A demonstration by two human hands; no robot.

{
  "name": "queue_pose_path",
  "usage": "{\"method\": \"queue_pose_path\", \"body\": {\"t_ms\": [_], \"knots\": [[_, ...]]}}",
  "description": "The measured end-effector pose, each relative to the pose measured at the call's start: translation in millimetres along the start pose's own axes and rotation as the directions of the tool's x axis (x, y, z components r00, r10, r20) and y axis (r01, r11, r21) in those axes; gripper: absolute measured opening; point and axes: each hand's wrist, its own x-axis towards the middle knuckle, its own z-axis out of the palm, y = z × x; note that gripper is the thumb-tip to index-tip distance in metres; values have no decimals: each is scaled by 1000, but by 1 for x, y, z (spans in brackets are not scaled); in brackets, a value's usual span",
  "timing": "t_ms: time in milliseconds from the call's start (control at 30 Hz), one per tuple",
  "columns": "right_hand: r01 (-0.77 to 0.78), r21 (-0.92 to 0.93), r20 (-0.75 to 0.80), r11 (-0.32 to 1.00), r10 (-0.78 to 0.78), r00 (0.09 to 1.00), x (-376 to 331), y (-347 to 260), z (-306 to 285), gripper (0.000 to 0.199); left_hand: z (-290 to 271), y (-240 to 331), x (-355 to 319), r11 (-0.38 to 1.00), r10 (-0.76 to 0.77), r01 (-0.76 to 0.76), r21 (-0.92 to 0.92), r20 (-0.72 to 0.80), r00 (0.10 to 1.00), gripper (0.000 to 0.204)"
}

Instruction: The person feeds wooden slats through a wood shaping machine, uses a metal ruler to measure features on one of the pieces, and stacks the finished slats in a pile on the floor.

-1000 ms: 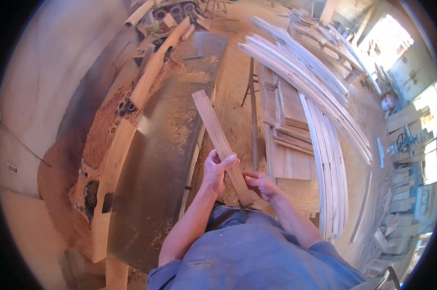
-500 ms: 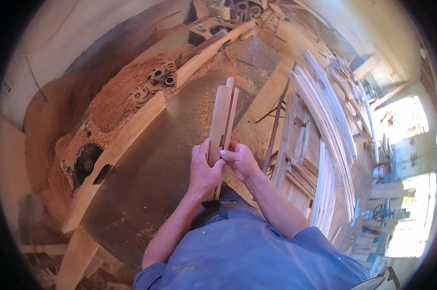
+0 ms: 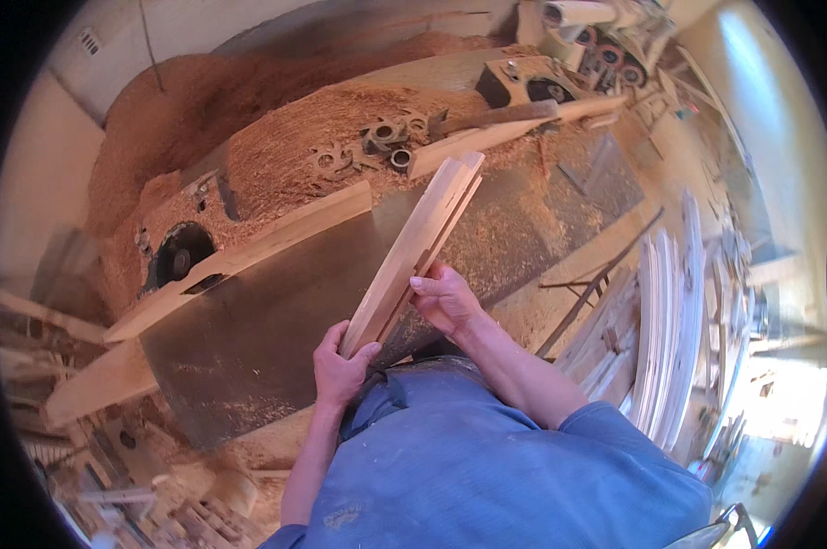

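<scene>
Tilted up and away from my body, a long piece of grooved wooden moulding [image 3: 402, 253] is held in both hands above the near edge of a dark metal machine table [image 3: 258, 320]. My left hand [image 3: 342, 362] is closed around its lower end, thumb on top. Higher up, my right hand [image 3: 444, 296] grips its right side with the thumb on the face. A dark slot shows in the wood near my right thumb. Whether it is one piece or several held together, I cannot tell.
Wooden fence boards [image 3: 276, 241] run along the table's far side. Behind them lie a heap of reddish shavings [image 3: 285, 137], metal cutter heads [image 3: 386, 137] and a round dark spindle opening [image 3: 183, 254]. Long strips of wood [image 3: 665, 320] are stacked at the right.
My view and body have turned left. The wood now leans to the right, and my left hand has slid down to its lower end, apart from my right hand.
</scene>
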Motion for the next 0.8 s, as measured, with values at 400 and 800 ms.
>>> {"method": "queue_pose_path", "body": {"t_ms": [400, 800], "knots": [[-84, -497, -66, 864, 59, 996, 29, -35, 24, 57, 82, 36, -8, 987, -154, 152, -53, -29, 988, 71], [-4, -681, 380, 732, 358, 853, 36, -12, 45, 65, 23, 43, 45, 259, -101, -249, -933, -283, 954, 38]]}}
